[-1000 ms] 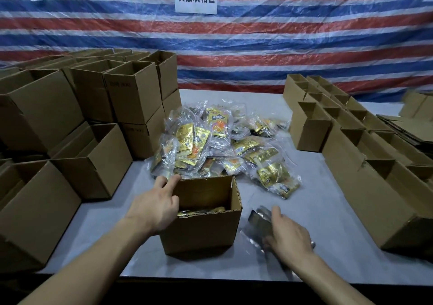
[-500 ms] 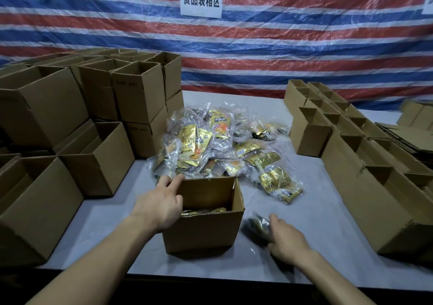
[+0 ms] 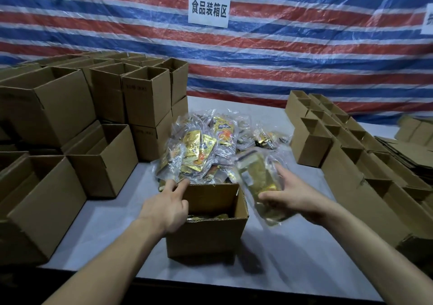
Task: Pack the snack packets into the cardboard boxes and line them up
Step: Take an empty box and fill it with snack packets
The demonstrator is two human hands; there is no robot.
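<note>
Cardboard box, partly filled, is steadied at its left rim by the left hand (two fingers straight, thumb seemingly hidden), while a gold snack packet is held tilted in the right hand just right of the opening, presumably for insertion.

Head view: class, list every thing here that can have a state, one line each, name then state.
Front box, upright, top open, a few packets inside.
Held packet, in the air, right of the front box.
Right hand, grips the held packet.
Left hand, rests on the front box's left rim, two fingers straight.
Packet pile, loose heap behind the front box.
Left boxes, stacked, tops open.
Right boxes, in rows, tops open.
</note>
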